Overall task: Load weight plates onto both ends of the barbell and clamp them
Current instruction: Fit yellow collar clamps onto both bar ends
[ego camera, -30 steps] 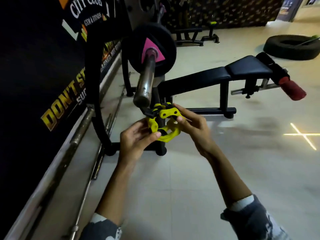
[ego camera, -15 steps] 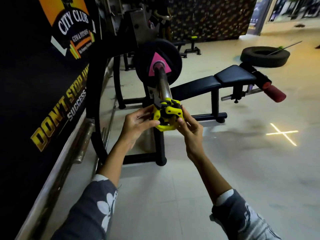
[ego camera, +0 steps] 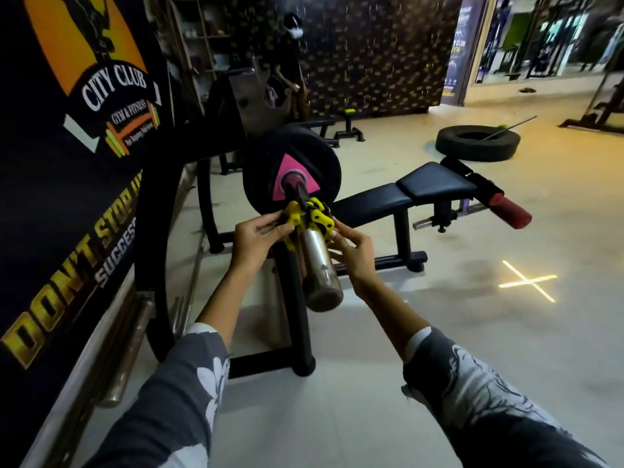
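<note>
Yellow clamp [ego camera: 309, 219] ringed round barbell sleeve [ego camera: 315, 256], pinched between left hand [ego camera: 256, 236] and right hand [ego camera: 353, 249] for even sliding; black plate [ego camera: 312, 157] seated just beyond fingertips, gap remaining.

Left wall [ego camera: 50, 197]: covered by a dark banner printed with an orange emblem, "CITY CLUB GYM & FITNESS" and gold lettering.
Back wall [ego camera: 381, 55]: clad in a dark, gold-patterned surface.
Floor [ego camera: 371, 383]: laid in pale tiles — a bright cross of light [ego camera: 528, 280] is cast on it at the right.
Bench [ego camera: 405, 194]: black-padded, set on a black frame, ended by a red roller [ego camera: 510, 214].
Tyre [ego camera: 477, 143]: laid flat on the floor far behind, with a thin rod resting across it.
Shelves [ego camera: 206, 45]: seen dimly in the far left corner.
Far right: a brighter area is seen — mirrors or glass, it cannot be told.
</note>
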Tool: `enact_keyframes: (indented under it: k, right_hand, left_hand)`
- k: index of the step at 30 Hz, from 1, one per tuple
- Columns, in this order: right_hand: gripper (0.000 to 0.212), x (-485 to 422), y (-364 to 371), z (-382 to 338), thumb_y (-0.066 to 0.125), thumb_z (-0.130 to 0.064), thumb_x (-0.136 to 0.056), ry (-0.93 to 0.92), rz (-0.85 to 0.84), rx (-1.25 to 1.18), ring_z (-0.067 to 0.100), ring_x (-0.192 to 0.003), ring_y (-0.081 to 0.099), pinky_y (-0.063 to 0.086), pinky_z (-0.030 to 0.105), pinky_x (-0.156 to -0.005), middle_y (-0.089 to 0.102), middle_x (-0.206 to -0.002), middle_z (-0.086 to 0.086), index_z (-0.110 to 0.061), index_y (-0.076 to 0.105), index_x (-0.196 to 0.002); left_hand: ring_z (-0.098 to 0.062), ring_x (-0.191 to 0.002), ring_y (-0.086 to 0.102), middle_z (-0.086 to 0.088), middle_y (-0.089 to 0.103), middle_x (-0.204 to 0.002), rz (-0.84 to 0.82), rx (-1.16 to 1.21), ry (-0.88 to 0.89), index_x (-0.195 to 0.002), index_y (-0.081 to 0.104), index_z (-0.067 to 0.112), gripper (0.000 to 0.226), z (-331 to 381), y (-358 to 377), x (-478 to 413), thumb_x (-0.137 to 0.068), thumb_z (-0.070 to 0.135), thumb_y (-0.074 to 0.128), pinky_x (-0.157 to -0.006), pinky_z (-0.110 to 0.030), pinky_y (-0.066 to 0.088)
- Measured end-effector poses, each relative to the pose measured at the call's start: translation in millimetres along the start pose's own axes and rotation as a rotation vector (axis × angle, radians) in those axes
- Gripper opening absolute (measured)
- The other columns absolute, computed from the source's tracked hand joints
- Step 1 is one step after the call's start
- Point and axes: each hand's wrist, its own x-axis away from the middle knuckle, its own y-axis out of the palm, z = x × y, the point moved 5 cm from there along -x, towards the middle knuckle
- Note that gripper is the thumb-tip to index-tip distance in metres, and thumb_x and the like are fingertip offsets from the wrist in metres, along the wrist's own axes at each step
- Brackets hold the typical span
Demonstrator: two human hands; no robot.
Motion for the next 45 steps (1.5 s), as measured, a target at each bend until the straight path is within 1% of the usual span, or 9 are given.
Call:
enact_keyframes:
  k: [3, 10, 13, 19, 22, 27, 33, 39, 45]
  right_hand:
    - [0.036, -49.9, 10.4, 11.1, 0.050, -0.006, -0.092, -0.007, -0.001, -0.007, 0.017, -0.083, 0.063, 0.056, 0.018, -0.066, 0.064, -0.106, 0.017, -0.004, 0.052, -0.128]
    - [0.031, -144.3, 23.6, 30.9, 0.054, -0.011, -0.091, 0.005, -0.014, -0.049, 0.030, -0.095, 0.064, 0.056, 0.041, -0.081, 0.066, -0.108, 0.023, -0.015, 0.059, -0.121]
    - [0.029, -147.9, 24.1, 34.9, 0.053, -0.008, -0.091, -0.008, -0.078, -0.149, 0.026, -0.093, 0.064, 0.056, 0.034, -0.080, 0.066, -0.108, 0.021, -0.023, 0.060, -0.114]
    - [0.023, -146.0, 26.4, 33.4, 0.054, -0.008, -0.091, 0.031, -0.113, -0.211, 0.028, -0.091, 0.064, 0.057, 0.023, -0.071, 0.062, -0.111, 0.031, -0.025, 0.064, -0.103]
    - [0.024, -144.0, 26.1, 27.0, 0.052, -0.006, -0.091, 0.016, -0.125, -0.197, 0.021, -0.083, 0.065, 0.056, 0.019, -0.066, 0.064, -0.103, 0.022, -0.021, 0.062, -0.106]
    - [0.018, -139.6, 24.3, 23.5, 0.050, -0.017, -0.093, 0.083, -0.106, -0.163, 0.011, -0.070, 0.067, 0.056, 0.025, -0.065, 0.066, -0.094, 0.012, -0.018, 0.063, -0.106]
    - [0.094, -156.9, 37.5, -0.9, 0.048, -0.082, -0.062, 0.450, -0.227, 0.182, 0.028, -0.094, 0.067, 0.056, 0.032, -0.065, 0.066, -0.113, 0.014, -0.006, 0.060, -0.116]
    - [0.109, -169.5, 58.5, -22.7, 0.051, -0.081, -0.061, 0.674, -0.344, 0.500, 0.046, -0.131, 0.034, 0.029, 0.065, -0.102, 0.030, -0.147, 0.022, -0.016, 0.022, -0.144]
    - [0.093, -183.0, 61.9, -15.5, 0.060, -0.071, -0.064, 0.599, -0.304, 0.451, 0.041, -0.124, 0.043, 0.035, 0.058, -0.104, 0.042, -0.137, 0.014, -0.017, 0.037, -0.135]
  left_hand:
    - [-0.009, -0.078, 0.063, -0.014, 0.065, -0.103, 0.095, -0.059, -0.005, -0.116, 0.060, -0.004, 0.042, -5.0, -0.9, -43.5, -0.076, 0.001, 0.071, -0.068, -0.014, 0.054]
    - [-0.011, -0.077, 0.062, -0.007, 0.067, -0.088, 0.238, -0.060, -0.036, -0.109, 0.064, -0.001, 0.035, -17.6, 1.1, -124.1, -0.076, 0.002, 0.071, -0.068, -0.014, 0.054]
    - [-0.016, -0.080, 0.063, -0.002, 0.069, -0.082, 0.195, -0.068, -0.029, -0.109, 0.065, 0.004, 0.032, -17.3, -4.0, -129.3, -0.077, 0.007, 0.071, -0.073, -0.025, 0.055]
    - [-0.022, -0.131, 0.034, -0.009, 0.034, -0.141, 0.198, -0.775, 0.370, -0.139, 0.037, 0.018, 0.089, 33.2, -13.2, -154.2, -0.064, 0.033, 0.083, -0.106, -0.034, 0.031]
    - [-0.017, -0.143, 0.012, -0.003, 0.012, -0.157, -0.054, -0.717, 0.232, -0.148, 0.015, 0.021, 0.105, 28.9, -8.6, -164.5, -0.066, 0.030, 0.081, -0.115, -0.034, 0.016]
    - [-0.016, -0.143, 0.013, -0.001, 0.011, -0.158, -0.054, -0.686, 0.224, -0.148, 0.013, 0.024, 0.110, 25.5, -11.5, -168.8, -0.064, 0.028, 0.083, -0.115, -0.034, 0.017]
    - [-0.017, -0.144, 0.012, -0.001, 0.010, -0.158, -0.059, -0.650, 0.206, -0.148, 0.014, 0.025, 0.114, 20.0, -12.0, -173.9, -0.059, 0.027, 0.086, -0.117, -0.039, 0.018]
    - [-0.019, -0.144, 0.014, 0.000, 0.010, -0.158, -0.057, -0.688, 0.217, -0.148, 0.013, 0.024, 0.112, 26.7, -11.1, -169.9, -0.063, 0.025, 0.084, -0.114, -0.036, 0.019]
    - [-0.019, -0.144, 0.014, 0.001, 0.010, -0.158, -0.060, -0.688, 0.214, -0.148, 0.012, 0.025, 0.111, 30.7, -11.0, -166.6, -0.064, 0.027, 0.084, -0.114, -0.037, 0.020]
